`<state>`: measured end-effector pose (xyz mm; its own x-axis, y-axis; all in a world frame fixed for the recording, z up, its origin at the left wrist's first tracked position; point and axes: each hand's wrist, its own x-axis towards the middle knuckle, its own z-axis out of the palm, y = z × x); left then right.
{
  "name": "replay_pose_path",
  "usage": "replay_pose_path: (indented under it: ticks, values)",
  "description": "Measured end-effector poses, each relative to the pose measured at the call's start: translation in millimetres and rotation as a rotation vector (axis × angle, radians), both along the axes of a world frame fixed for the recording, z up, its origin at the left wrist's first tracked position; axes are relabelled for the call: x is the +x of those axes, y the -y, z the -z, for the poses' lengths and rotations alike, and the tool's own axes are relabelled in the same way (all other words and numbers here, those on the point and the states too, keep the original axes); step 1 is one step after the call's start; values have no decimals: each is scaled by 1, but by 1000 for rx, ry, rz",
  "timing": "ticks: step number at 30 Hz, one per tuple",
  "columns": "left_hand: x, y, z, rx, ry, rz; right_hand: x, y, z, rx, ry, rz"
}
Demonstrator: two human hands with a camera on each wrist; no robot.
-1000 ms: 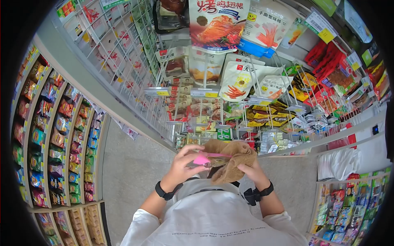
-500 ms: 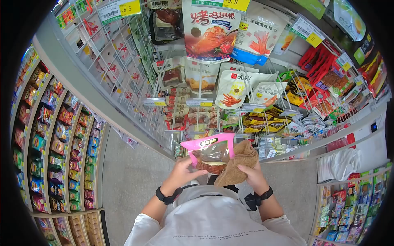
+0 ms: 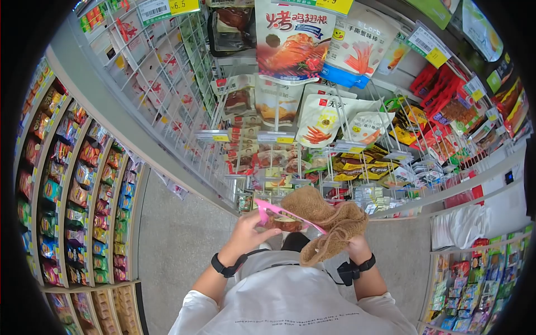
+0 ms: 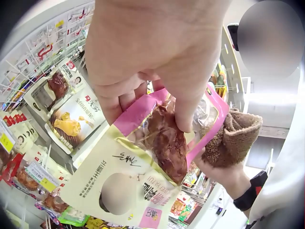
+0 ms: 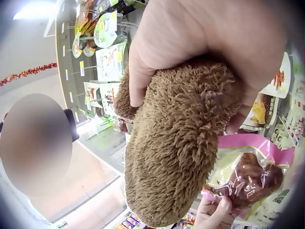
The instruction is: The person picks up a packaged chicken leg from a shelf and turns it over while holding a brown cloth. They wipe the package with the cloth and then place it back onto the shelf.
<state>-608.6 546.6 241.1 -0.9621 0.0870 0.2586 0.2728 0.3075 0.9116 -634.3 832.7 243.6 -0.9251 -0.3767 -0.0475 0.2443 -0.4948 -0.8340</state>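
In my left hand I grip a pink-edged clear packet by one side, the thumb across its front. Dark reddish-brown meat shows through the window, above a cream printed panel. From the head view the packet is tipped nearly edge-on. My right hand holds a fluffy brown cloth, fingers and thumb curled around its bunched part. The cloth spreads beside the packet's right end and overlaps it in the head view. Some of my right fingers are hidden behind the cloth.
Wire display racks with hanging food pouches rise in front of me. A white wire grid panel borders them on the left. Snack shelves stand far left, and white plastic bags hang at the right above more packets.
The packet turned face-on half a second ago and is now tilted edge-on again. My right hand has shifted slightly right and lower, and the cloth has unfolded wider beside the packet.
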Motion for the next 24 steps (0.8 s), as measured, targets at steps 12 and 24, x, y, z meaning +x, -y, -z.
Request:
replay_pose_path:
  ticks: [12, 24]
  values:
    - [0, 19, 9, -256, -245, 73, -17, 9, -33, 302, -237, -231]
    - [6, 36, 0, -488, -491, -164, -20, 18, -49, 440, -335, -386]
